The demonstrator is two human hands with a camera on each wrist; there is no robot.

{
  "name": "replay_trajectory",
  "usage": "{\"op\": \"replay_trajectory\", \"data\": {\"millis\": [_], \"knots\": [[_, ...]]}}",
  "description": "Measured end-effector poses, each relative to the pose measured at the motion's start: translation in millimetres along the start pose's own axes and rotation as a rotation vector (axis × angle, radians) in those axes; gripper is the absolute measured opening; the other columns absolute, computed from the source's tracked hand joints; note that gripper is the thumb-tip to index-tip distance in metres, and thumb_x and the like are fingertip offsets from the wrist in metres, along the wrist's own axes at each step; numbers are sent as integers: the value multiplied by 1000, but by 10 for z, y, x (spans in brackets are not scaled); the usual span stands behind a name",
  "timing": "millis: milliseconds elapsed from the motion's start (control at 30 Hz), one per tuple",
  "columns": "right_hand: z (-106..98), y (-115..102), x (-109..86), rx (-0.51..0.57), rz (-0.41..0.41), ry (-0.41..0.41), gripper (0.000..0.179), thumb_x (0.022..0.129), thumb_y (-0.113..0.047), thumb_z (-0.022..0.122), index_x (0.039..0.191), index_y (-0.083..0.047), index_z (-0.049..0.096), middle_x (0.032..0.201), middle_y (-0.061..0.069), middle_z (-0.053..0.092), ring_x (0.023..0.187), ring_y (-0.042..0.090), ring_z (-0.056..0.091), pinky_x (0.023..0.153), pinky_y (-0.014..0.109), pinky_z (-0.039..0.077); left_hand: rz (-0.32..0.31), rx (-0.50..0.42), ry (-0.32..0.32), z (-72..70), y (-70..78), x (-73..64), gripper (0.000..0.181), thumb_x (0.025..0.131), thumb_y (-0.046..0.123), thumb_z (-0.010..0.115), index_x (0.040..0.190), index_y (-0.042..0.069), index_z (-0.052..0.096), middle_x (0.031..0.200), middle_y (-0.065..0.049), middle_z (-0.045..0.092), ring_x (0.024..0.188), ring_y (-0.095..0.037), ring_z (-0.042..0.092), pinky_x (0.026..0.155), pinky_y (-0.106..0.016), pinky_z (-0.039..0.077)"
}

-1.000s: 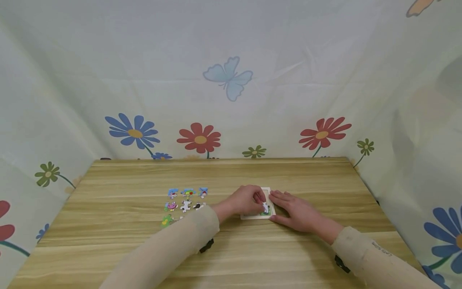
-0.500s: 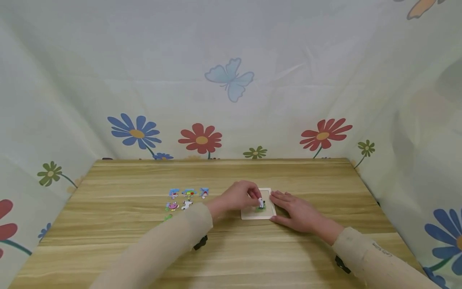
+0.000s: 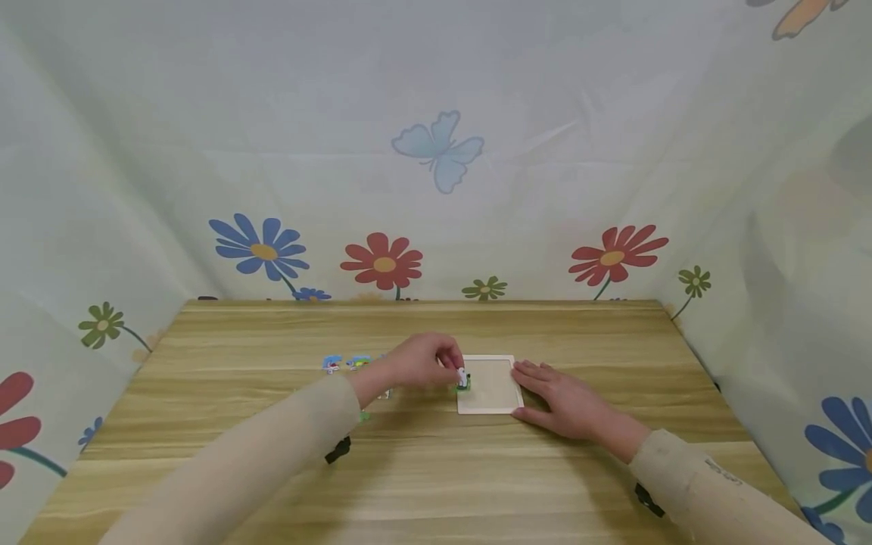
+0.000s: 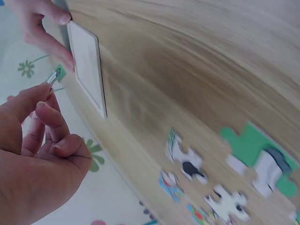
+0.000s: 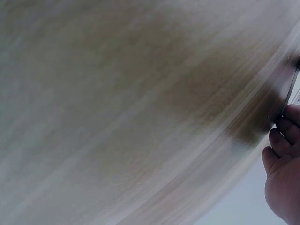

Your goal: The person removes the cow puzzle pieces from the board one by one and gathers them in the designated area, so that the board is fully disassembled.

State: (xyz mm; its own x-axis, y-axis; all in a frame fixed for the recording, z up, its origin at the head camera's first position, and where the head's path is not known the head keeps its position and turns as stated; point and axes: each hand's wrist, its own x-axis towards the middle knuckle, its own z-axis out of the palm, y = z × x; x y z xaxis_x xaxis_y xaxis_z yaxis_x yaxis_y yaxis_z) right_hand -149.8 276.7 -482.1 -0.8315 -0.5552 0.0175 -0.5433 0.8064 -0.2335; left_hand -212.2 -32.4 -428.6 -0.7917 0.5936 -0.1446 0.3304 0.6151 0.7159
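My left hand [image 3: 417, 362] pinches a jigsaw puzzle piece [image 3: 464, 380], green with a white and dark figure, between thumb and fingertips. It holds the piece above the left edge of a square, pale puzzle tray [image 3: 492, 386], whose bare recess shows. In the left wrist view the same piece [image 4: 58, 74] stands on edge to the camera. My right hand [image 3: 568, 403] lies at the tray's right side, fingers extended and touching its rim. The right wrist view catches only part of that hand [image 5: 286, 159] against a thin dark edge.
Loose jigsaw pieces lie on the wooden table left of the tray, partly hidden by the left arm. Among them are a green piece [image 4: 246, 145] and a white-and-black piece [image 4: 227, 204]. A flowered cloth [image 3: 436, 227] stands behind the table.
My left hand has lifted the green-and-white piece out of the tray and carried it left, to the tray's left edge. My right hand has stayed at the tray's right side.
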Motion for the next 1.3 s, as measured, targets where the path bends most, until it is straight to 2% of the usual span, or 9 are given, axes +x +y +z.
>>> {"op": "replay_trajectory", "data": {"millis": [100,267,533,900,1300], "knots": [[-4,4,-5,-6,-3,1,74,103,-52,67,159,-6,50,166,13,46,150,39,46,119,58,39,10,-10,2,-85,-45,-81,11,95,18,82,96,19,72,92,4,69,83,-17,61,69,-31,51],[-6,6,-6,-9,-6,-1,74,104,-52,67,159,-6,50,166,13,46,150,40,46,119,58,39,23,-7,11,-209,-115,-229,10,94,15,82,96,16,72,90,4,69,84,-16,61,72,-31,51],[-4,1,4,-4,-1,0,75,103,-54,66,158,-6,50,165,13,47,149,41,46,118,59,39,-27,0,28,-329,-241,-464,13,94,18,84,97,16,72,91,3,67,86,-17,61,77,-32,53],[-1,3,5,-13,1,-9,75,103,-54,66,159,-6,50,166,13,46,150,40,46,120,58,37,-74,-32,-19,-373,-411,-674,13,93,16,85,95,16,72,89,1,67,84,-18,61,75,-33,54],[-16,-13,7,-13,16,-18,75,103,-55,66,159,-8,50,165,13,46,147,45,48,116,61,41,-36,6,-19,-335,-625,-889,15,90,10,85,93,12,70,85,3,67,79,-15,60,75,-32,53]]}}
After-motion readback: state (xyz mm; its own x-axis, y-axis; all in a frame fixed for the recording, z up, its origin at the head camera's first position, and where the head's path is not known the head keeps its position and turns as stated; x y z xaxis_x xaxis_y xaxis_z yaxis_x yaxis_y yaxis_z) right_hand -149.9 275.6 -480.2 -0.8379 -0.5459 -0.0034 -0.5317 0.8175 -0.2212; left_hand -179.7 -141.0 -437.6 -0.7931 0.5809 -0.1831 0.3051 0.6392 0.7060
